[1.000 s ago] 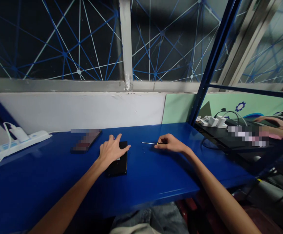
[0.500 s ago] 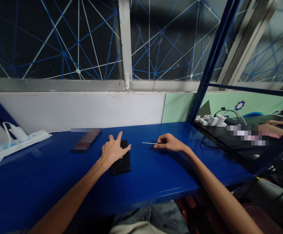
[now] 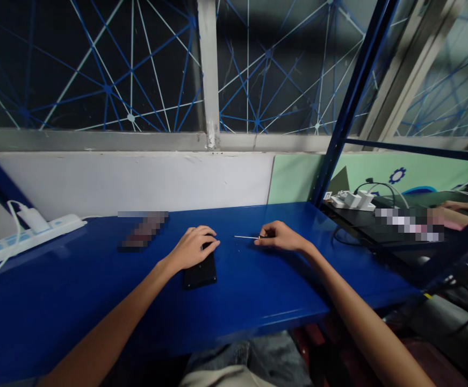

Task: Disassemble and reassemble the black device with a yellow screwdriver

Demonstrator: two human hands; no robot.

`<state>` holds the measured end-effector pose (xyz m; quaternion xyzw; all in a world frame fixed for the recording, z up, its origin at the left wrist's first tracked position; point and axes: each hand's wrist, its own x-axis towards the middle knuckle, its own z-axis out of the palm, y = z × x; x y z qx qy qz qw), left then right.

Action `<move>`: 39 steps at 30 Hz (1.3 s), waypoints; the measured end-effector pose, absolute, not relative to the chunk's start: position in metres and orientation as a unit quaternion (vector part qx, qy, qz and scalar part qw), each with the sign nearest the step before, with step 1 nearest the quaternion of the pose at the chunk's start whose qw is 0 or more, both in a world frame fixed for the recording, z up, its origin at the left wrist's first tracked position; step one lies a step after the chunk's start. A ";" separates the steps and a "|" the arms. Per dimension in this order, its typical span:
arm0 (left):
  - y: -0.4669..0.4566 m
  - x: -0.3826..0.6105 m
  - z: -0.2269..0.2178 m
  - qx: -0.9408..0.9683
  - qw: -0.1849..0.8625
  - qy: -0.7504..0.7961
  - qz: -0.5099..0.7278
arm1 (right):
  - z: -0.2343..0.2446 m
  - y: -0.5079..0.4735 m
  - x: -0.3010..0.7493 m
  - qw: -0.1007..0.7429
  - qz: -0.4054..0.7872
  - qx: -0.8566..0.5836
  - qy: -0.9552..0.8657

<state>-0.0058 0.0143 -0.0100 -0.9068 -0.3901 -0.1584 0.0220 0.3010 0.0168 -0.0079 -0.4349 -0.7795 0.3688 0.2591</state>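
A black phone-like slab (image 3: 200, 272) lies flat on the blue table (image 3: 258, 290). My left hand (image 3: 193, 248) rests on its far end with the fingers curled down over it. My right hand (image 3: 282, 236) lies on the table to the right, pinching the handle of a thin screwdriver (image 3: 246, 236) whose metal shaft points left. A few tiny specks, perhaps screws, lie just below the shaft.
A second dark device (image 3: 143, 231) lies at the back left of the table. A white power strip (image 3: 24, 236) with a charger sits far left. Right of a blue post (image 3: 350, 102), another person's hands (image 3: 457, 207) work at a neighbouring bench with chargers (image 3: 352, 200).
The black slab shifted slightly right and turned under my left hand. The left fingers, spread flat before, have curled down over the slab's far end. The right hand has stayed still.
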 end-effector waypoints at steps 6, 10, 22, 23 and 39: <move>0.007 0.009 -0.011 -0.818 0.084 -0.531 -0.205 | -0.009 0.017 0.301 0.258 0.370 -0.435 -0.779; 0.007 0.007 -0.013 -0.797 0.088 -0.549 -0.234 | -0.009 0.017 0.302 0.261 0.365 -0.434 -0.781; 0.004 0.012 -0.016 -0.802 0.084 -0.546 -0.230 | -0.008 0.016 0.302 0.234 0.377 -0.441 -0.780; 0.003 0.012 -0.017 -0.808 0.080 -0.537 -0.231 | -0.008 0.016 0.301 0.230 0.377 -0.443 -0.780; 0.004 0.014 -0.021 -0.837 0.079 -0.504 -0.199 | -0.016 0.012 0.286 0.190 0.332 -0.416 -0.825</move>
